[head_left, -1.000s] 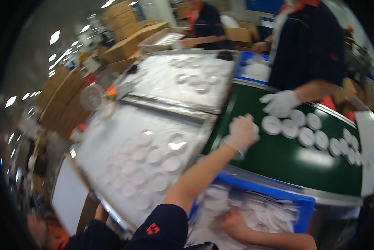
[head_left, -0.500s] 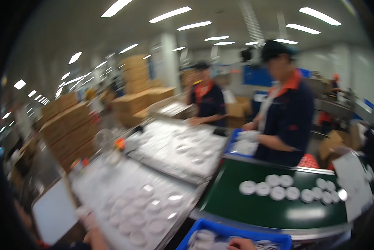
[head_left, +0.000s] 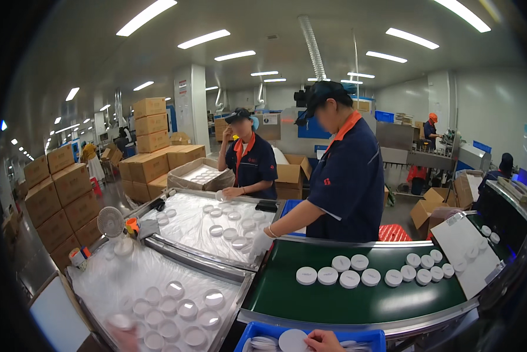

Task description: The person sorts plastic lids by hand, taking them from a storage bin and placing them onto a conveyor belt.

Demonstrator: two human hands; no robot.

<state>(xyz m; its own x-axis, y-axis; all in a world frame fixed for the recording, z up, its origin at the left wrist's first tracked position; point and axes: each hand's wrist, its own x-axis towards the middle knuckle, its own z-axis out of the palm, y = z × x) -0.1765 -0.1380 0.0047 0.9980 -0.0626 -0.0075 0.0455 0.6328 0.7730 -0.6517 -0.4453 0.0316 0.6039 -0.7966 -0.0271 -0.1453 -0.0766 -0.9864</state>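
- While the right hand [head_left: 324,341] pinches a white disc [head_left: 293,340] by its right-hand edge, the disc sits at the near edge of the head view, over the blue bin [head_left: 275,330], its flat face exposed.
- Head view, grip: fingers closed on the rim only, most of the face untouched. Judged good practice; keep pressure light so a thin piece does not bend.
- Head view, bin: more loose discs [head_left: 262,343] lie overlapped on either side. Worth checking that a single disc is lifted; neighbours could cling. A raised, slightly tilted lift should clear the bin wall.
- Head view, lower left: a blurred hand [head_left: 125,339], taken as the left hand, is at a round white piece [head_left: 121,321] over the film-covered tray [head_left: 99,276]. Cannot tell whether it grasps or merely touches. A steady hold by the sides would suit such a piece.
- Head view, surroundings: round pieces [head_left: 186,309] stand close together on the tray; lift straight up to avoid knocking neighbours. On the green belt [head_left: 334,308], white rounds [head_left: 350,279] stand in staggered rows; a co-worker's gloved hand [head_left: 261,243] is by its far-left corner, so leave that corner free.
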